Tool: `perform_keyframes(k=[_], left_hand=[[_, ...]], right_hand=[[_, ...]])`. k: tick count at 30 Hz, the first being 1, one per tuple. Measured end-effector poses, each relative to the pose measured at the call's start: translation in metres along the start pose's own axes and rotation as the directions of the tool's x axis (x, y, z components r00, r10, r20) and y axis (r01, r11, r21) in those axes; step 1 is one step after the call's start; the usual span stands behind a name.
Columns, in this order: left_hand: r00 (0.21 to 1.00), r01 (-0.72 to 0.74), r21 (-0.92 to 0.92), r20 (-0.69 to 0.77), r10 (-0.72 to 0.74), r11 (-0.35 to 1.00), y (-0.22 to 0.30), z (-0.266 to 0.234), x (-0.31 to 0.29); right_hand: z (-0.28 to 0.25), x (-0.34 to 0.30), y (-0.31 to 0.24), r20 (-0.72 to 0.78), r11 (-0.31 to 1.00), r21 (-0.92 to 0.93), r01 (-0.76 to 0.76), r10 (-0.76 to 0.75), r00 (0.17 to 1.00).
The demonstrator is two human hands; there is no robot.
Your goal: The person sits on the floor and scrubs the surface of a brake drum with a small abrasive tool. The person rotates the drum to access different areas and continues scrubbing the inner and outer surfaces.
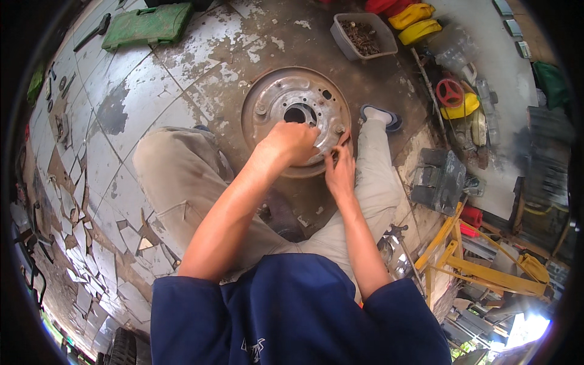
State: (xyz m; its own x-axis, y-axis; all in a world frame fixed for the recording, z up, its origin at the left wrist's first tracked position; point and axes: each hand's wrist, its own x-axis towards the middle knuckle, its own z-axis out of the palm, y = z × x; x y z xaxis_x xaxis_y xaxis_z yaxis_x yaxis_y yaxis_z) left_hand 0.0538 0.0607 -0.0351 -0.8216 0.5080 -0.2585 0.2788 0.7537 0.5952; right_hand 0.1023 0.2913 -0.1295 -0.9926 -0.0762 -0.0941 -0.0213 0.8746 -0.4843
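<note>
A round, worn metal plate (274,100) with a raised rim, a large centre hole and smaller holes lies on the floor between my legs; it looks like a drum brake backing plate. My left hand (294,142) is closed in a fist over its near part, just below the centre hole. What the fist grips is hidden beneath it. My right hand (340,173) is at the plate's near right rim, fingers bent and pressed together. A small reddish-brown piece (345,137) shows just past these fingertips; whether they grip it is unclear.
A grey plastic tub (345,47) of small rusty parts stands beyond the plate. At far left lies a green case (148,25). Yellow containers (420,31), clear bottles and a black box (439,181) line the right, near a yellow metal frame (480,275). Broken tiles (100,267) cover the left floor.
</note>
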Motion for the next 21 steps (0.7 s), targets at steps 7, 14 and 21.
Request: perform_keyframes(k=[7, 14, 21], left_hand=[[1.000, -0.003, 0.024, -0.017, 0.004, 1.000, -0.003, -0.001, 0.001], [1.000, 0.006, 0.040, 0.026, -0.007, 0.999, -0.001, 0.000, -0.001], [1.000, -0.005, 0.034, 0.001, 0.005, 0.999, -0.003, -0.001, 0.000]], right_hand=[[-0.003, -0.011, -0.002, 0.025, 0.998, -0.058, -0.008, 0.010, 1.000], [0.001, -0.009, -0.003, 0.027, 0.997, -0.063, -0.049, 0.051, 0.998], [0.001, -0.003, -0.011, -0.062, 0.999, -0.019, -0.046, 0.045, 0.997]])
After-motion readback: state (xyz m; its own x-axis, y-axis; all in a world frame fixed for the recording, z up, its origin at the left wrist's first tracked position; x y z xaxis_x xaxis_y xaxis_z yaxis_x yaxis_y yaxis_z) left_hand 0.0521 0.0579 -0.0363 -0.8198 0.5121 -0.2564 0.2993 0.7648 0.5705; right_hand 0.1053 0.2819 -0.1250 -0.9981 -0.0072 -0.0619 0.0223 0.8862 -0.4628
